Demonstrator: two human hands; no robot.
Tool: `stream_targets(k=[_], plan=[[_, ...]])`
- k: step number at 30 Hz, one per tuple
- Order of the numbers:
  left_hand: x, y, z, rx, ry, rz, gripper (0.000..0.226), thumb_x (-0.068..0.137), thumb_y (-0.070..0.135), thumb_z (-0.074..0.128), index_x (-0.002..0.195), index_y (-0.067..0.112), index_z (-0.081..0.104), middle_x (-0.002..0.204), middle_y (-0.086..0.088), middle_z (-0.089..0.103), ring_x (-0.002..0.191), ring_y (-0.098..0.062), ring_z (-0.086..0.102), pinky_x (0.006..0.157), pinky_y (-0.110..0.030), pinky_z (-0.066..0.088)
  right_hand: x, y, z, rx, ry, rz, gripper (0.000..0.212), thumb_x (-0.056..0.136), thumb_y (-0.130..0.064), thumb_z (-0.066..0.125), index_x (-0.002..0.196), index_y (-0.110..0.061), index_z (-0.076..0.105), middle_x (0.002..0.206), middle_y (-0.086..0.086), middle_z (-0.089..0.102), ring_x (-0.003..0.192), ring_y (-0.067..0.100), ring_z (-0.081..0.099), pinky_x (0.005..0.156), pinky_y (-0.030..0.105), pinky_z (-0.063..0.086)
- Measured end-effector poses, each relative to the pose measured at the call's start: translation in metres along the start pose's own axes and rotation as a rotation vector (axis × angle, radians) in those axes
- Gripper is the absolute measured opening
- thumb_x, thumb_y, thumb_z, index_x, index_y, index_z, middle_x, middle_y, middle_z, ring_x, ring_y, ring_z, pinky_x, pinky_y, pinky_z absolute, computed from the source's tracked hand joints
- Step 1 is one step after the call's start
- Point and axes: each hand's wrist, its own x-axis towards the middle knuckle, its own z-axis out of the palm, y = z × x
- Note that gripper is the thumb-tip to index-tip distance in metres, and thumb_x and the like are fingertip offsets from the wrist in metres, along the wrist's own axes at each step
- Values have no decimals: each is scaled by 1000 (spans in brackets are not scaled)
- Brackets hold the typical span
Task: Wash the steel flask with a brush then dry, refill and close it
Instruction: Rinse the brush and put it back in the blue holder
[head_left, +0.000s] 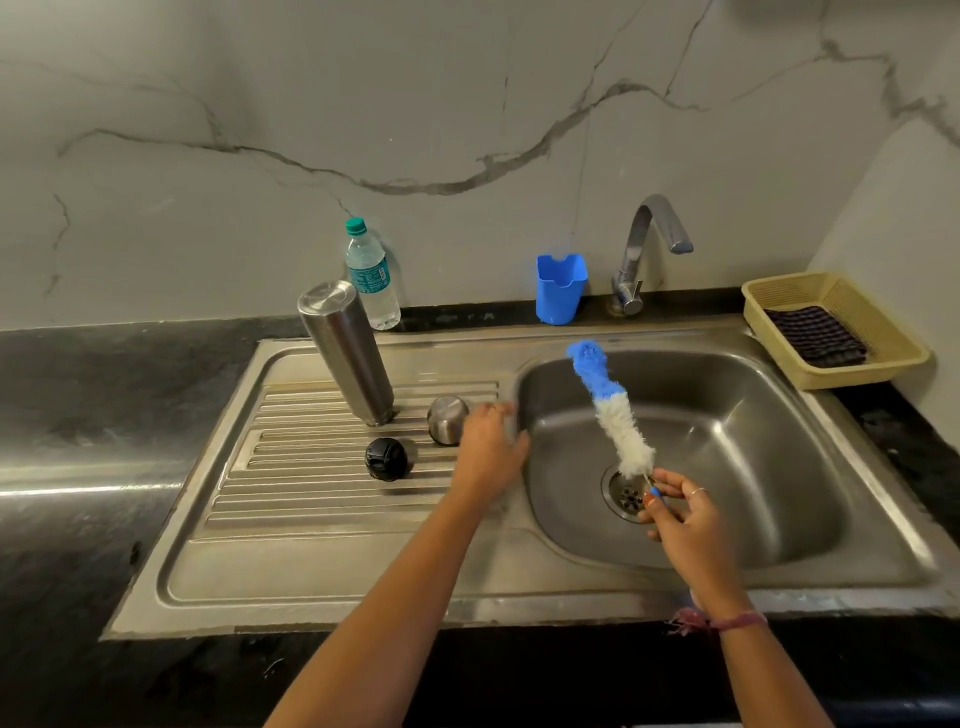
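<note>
The steel flask (347, 349) stands upside down on the ribbed drainboard (311, 499), mouth down. Beside it sit a steel cap (447, 419) and a black inner stopper (385, 458). My left hand (488, 451) hovers with relaxed fingers at the edge between drainboard and basin, just right of the steel cap, holding nothing. Over the basin, my right hand (680, 512) pinches the short handle of a blue and white bottle brush (608, 405), whose bristles point up and away.
A clear water bottle with a green cap (370, 275) stands against the wall behind the flask. A blue plastic holder (560, 287) and the tap (644, 249) sit behind the sink basin (727, 457). A yellow basket (878, 358) holding a dark cloth (813, 335) rests at right.
</note>
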Motion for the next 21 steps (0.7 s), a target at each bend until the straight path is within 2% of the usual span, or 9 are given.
stream_targets(k=[2,4,6,8,12,14,16,19,21], plan=[[-14,17,22,-242,-126,-65,35,91,18,70,124,8,65,110,-6,69,98,-16,63,91,-29,46,-1,-3,-4,57,-5,-2,24,92,-10,60,111,-24,59,99,-10,65,75,11,68,58,26,51],[-29,36,40,-427,-307,-145,32,93,26,69,122,12,67,102,2,71,89,-5,64,85,-23,50,-1,-4,-6,126,-2,26,22,91,-13,62,111,-22,62,99,-8,68,69,6,67,51,18,46],[-41,52,56,-596,-431,-201,24,97,30,63,115,15,70,86,15,71,74,9,62,73,-12,49,0,-5,-8,193,-7,60,22,89,-12,64,110,-19,63,95,-3,71,65,5,65,46,15,41],[-47,63,68,-752,-462,-255,15,99,28,61,102,17,70,69,18,67,62,9,58,63,-9,44,0,-7,-11,252,-30,83,21,88,-9,64,107,-16,61,92,3,72,62,7,64,43,19,39],[-47,78,81,-916,-397,-306,13,97,20,64,95,8,67,72,3,67,59,1,60,60,-13,47,1,-5,-19,262,-68,102,20,88,-6,64,105,-12,56,89,5,72,63,12,67,46,23,41],[-44,85,85,-940,-359,-326,9,96,17,65,95,8,67,66,7,67,55,1,59,59,-14,47,4,-2,-26,254,-126,112,19,90,-9,62,106,-16,54,87,2,73,67,15,70,49,24,44],[-42,90,87,-954,-337,-346,8,96,16,64,97,8,68,65,11,67,57,1,59,61,-14,47,7,3,-35,220,-253,160,14,96,-17,52,109,-22,54,73,0,71,58,18,66,45,24,42],[-37,98,92,-974,-336,-368,23,95,18,67,112,3,69,81,3,70,77,-8,62,76,-22,51,14,15,-52,76,-381,174,27,98,-33,42,111,-18,61,46,-8,45,40,4,40,41,18,31],[-37,102,97,-994,-367,-376,20,94,21,68,109,8,71,90,-3,69,87,-15,60,86,-29,48,19,18,-63,-156,-287,28,24,97,-35,45,105,-23,65,47,-11,48,42,4,42,49,16,33]])
